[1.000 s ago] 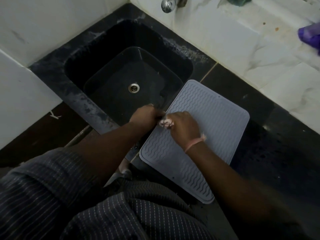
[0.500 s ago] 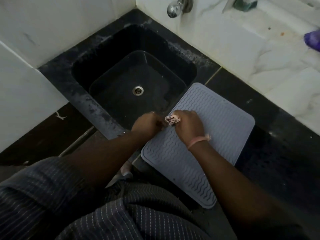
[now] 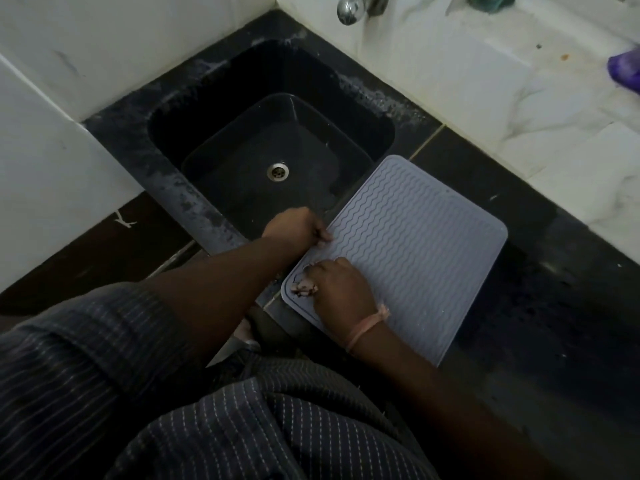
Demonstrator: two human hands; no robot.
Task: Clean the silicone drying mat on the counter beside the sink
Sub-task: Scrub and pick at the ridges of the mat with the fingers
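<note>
A grey silicone drying mat (image 3: 419, 244) with wavy ridges lies on the black counter (image 3: 540, 306), its left edge by the sink. My left hand (image 3: 298, 228) pinches the mat's left edge. My right hand (image 3: 341, 289) grips a small pale cloth (image 3: 304, 287) and presses it onto the mat's near-left corner. A pink band circles my right wrist.
The black sink (image 3: 273, 140) with a metal drain (image 3: 277, 171) sits left of the mat. A chrome tap (image 3: 349, 6) projects from the white marble wall above. A purple object (image 3: 625, 69) rests on the marble ledge at far right.
My right hand has slid the cloth from beside my left hand toward me, down to the mat's near-left corner. My left hand keeps its hold on the mat's edge.
</note>
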